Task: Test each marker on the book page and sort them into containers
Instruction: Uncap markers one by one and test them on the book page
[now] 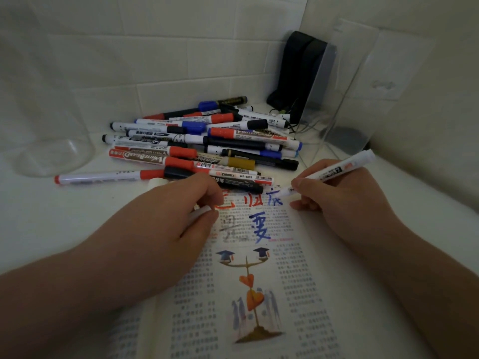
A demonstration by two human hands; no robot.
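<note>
book page [298,294] print blurred, bottom edge cut off, left hand [166,224] hiding perhaps a cap [201,213]

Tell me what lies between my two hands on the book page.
In the head view, red and blue marker strokes on the white printed book page lie between the left hand and the right hand gripping a white marker.

Right hand [344,203] pinches marker [337,169]; left hand [176,218] (fingers curled) grips cap [200,213].
</note>
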